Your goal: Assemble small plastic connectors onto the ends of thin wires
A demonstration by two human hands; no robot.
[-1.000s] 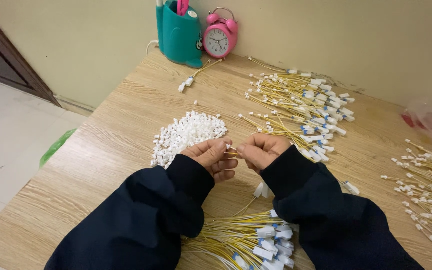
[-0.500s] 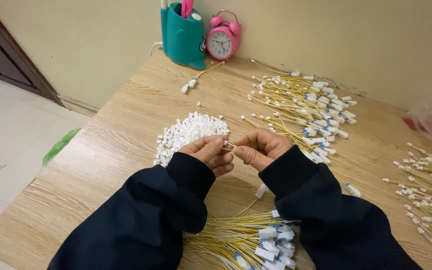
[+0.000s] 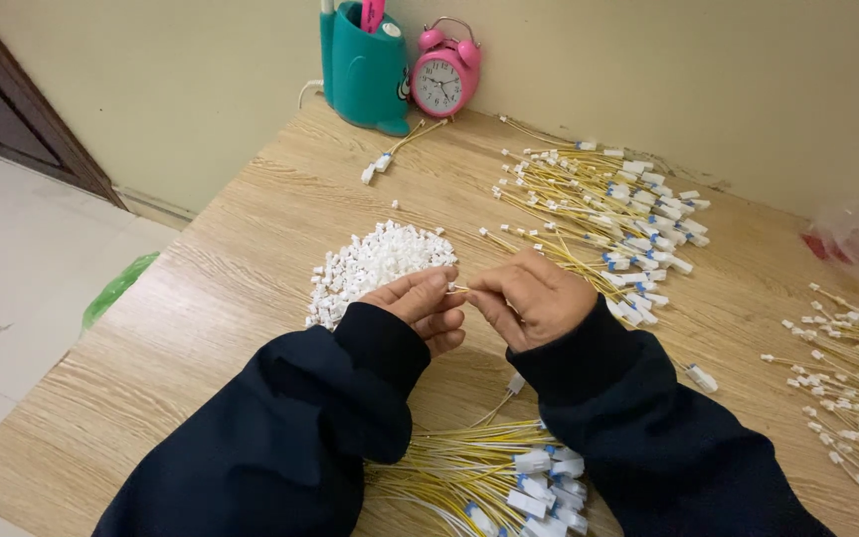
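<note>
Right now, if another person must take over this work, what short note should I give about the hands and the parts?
Left hand: fingers pinched on a small white piece, next to the pile of white connectors.
Right hand: fingers pinched on the end of a thin yellow wire that runs down between the sleeves. Both hands meet at the fingertips above the table.
Done, it seems: the bundle of yellow wires with white and blue plugs near the body.
Left, it seems: the far wire heap and the heap at the right edge.
</note>
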